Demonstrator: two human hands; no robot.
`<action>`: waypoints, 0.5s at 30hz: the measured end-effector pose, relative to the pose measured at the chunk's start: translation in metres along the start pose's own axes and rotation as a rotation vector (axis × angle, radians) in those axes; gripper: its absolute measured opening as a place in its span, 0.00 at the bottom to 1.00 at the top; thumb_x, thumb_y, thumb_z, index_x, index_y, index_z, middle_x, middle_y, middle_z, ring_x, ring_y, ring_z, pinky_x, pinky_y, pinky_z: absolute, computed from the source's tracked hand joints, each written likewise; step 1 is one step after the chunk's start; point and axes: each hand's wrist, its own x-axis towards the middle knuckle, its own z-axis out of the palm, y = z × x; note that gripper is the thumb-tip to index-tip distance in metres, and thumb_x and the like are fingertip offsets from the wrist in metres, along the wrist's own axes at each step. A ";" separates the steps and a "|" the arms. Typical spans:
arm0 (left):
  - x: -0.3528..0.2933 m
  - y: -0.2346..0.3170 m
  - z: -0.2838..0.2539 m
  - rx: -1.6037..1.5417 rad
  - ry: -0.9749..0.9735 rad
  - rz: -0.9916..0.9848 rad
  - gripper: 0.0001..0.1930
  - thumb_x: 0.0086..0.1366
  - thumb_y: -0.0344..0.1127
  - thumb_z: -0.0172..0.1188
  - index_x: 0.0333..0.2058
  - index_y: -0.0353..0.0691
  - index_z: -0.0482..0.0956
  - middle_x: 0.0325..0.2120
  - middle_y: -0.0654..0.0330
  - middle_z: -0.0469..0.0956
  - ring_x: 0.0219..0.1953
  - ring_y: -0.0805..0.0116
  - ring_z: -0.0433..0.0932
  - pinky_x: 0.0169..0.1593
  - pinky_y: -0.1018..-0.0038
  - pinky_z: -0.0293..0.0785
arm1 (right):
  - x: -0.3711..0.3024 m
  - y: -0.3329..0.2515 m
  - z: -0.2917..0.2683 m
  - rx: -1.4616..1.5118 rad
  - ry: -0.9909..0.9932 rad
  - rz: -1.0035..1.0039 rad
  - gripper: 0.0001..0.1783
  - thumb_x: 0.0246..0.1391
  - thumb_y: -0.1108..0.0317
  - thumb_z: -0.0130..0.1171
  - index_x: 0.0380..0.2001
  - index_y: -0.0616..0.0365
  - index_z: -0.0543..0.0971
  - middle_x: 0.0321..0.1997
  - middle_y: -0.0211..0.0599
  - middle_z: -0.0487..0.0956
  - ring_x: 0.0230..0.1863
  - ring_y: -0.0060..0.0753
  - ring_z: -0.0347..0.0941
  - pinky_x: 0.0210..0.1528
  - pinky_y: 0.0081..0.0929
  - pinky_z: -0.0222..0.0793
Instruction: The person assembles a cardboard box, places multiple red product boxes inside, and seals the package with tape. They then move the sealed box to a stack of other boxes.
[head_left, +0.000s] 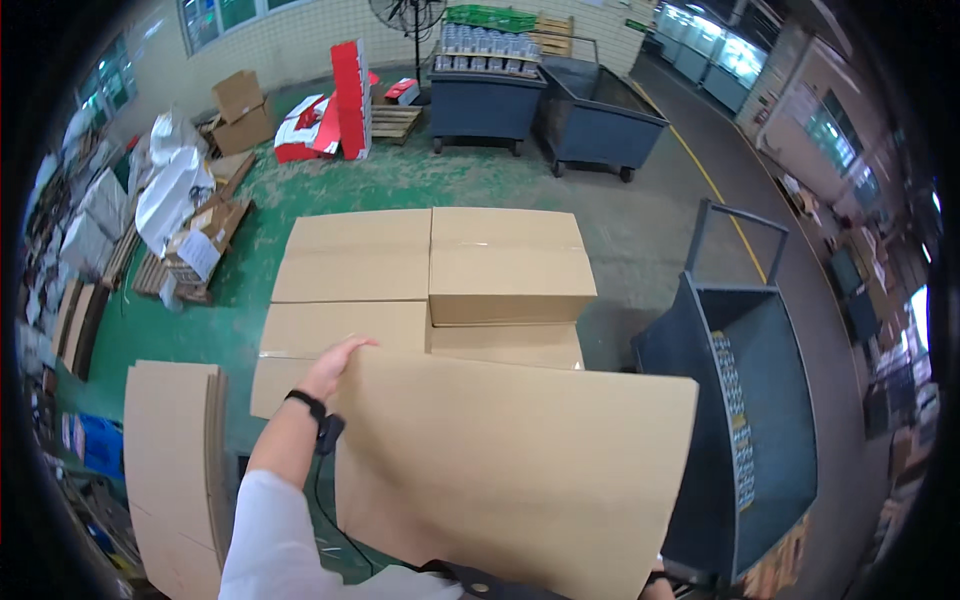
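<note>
A large flat cardboard sheet (515, 465) is held up in front of me, tilted, covering much of the lower middle. My left hand (335, 370) is closed on its upper left edge, with a black band and a small dark device at the wrist. Only a sliver of my right hand (657, 590) shows by the sheet's lower right edge; its fingers are hidden. Just beyond the sheet stand closed cardboard boxes (355, 255) set side by side, the far right box (510, 250) rising higher than the one nearer me.
A stack of flat cardboard (170, 470) stands at my left. To the right is a deep grey cart (775, 400) with small cylindrical items inside. Two more grey carts (490, 105) stand at the back. Wrapped bundles (170, 190) and pallets line the left; a red-and-white carton (350, 100) stands behind.
</note>
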 end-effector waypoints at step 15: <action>0.246 -0.011 0.166 0.147 0.062 -0.296 0.15 0.67 0.43 0.48 0.42 0.38 0.77 0.38 0.58 0.79 0.39 0.67 0.78 0.44 0.67 0.77 | 0.195 -0.188 -0.041 0.155 0.035 0.043 0.34 0.65 0.38 0.33 0.58 0.52 0.70 0.59 0.37 0.71 0.58 0.39 0.68 0.56 0.39 0.67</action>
